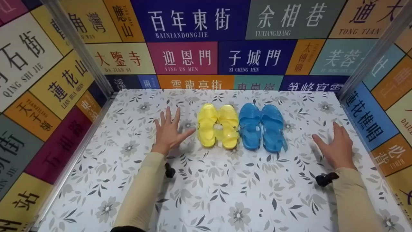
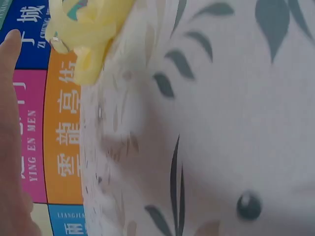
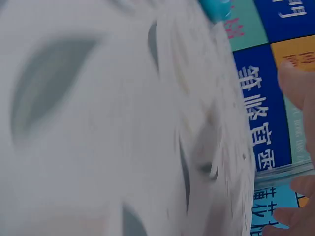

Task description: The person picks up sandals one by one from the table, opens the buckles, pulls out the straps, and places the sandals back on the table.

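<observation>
A pair of yellow sandals (image 1: 208, 125) lies side by side on the patterned table, toes toward the back wall. Touching or nearly touching them on the right is a pair of blue sandals (image 1: 250, 127). My left hand (image 1: 169, 131), fingers spread, is just left of the yellow pair and holds nothing. Farther to the right of the blue pair is my right hand (image 1: 336, 146), its thumb apart from the fingers and nothing in it. The left wrist view catches part of a yellow sandal (image 2: 91, 34); a bit of blue sandal (image 3: 216, 9) shows at the top of the right wrist view.
The table (image 1: 206, 190) has a white covering with grey flowers and leaves. Walls (image 1: 190, 21) of colourful street-name signs stand behind and on both sides. Clear corner posts (image 1: 82, 48) rise at the back. Small black devices (image 1: 326, 179) sit at both wrists.
</observation>
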Demonstrator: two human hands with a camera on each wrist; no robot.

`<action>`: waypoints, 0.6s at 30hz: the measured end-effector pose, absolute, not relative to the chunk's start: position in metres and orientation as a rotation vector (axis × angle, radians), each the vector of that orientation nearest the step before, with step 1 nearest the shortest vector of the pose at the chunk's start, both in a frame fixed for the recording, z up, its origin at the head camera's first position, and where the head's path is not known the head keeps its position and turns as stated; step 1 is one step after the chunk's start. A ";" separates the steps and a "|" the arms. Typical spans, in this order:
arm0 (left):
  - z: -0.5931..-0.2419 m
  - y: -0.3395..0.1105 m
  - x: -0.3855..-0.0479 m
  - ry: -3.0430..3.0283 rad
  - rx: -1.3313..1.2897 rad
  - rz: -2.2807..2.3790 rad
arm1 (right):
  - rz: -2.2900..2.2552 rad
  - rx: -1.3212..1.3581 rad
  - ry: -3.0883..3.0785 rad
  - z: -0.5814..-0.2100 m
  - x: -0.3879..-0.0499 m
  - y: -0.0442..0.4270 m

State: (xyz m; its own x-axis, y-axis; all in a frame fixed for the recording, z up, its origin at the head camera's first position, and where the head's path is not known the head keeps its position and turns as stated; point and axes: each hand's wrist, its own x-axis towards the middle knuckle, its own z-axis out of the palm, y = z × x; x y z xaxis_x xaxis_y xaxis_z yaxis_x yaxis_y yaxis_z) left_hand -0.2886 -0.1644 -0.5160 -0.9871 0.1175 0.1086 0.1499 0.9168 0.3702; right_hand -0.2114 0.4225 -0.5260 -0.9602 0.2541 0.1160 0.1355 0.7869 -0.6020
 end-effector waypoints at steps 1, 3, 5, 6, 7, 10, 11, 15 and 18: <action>-0.517 -0.160 -0.285 -2.999 -0.212 -0.684 | 0.991 -0.346 -2.766 -0.525 -0.209 0.418; -0.521 -0.151 -0.278 -3.003 -0.215 -0.876 | 1.138 -0.443 -2.701 -0.523 -0.204 0.406; -0.524 -0.142 -0.270 -2.999 -0.209 -1.076 | 1.290 -0.550 -2.603 -0.522 -0.199 0.389; -0.527 -0.138 -0.267 -2.993 -0.205 -1.166 | 1.355 -0.588 -2.545 -0.521 -0.197 0.380; -0.529 -0.133 -0.263 -2.983 -0.204 -1.246 | 1.406 -0.611 -2.493 -0.521 -0.194 0.371; -0.535 -0.122 -0.254 -2.942 -0.211 -1.407 | 1.488 -0.589 -2.374 -0.520 -0.187 0.343; -0.537 -0.118 -0.252 -2.932 -0.213 -1.437 | 1.501 -0.557 -2.347 -0.519 -0.184 0.334; -0.540 -0.110 -0.247 -2.898 -0.185 -1.534 | 1.556 -0.385 -2.274 -0.513 -0.175 0.299; -0.543 -0.107 -0.245 -2.866 -0.204 -1.588 | 1.600 -0.216 -2.298 -0.505 -0.169 0.275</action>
State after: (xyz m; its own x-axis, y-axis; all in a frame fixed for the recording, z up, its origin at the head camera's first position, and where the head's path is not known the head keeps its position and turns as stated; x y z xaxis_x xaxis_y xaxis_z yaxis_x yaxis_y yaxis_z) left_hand -0.2447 -0.1068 -0.5431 -0.9823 0.1761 -0.0636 0.0395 0.5266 0.8492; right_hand -0.1692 0.2754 -0.5045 -0.9334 0.3089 0.1826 -0.0641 0.3572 -0.9318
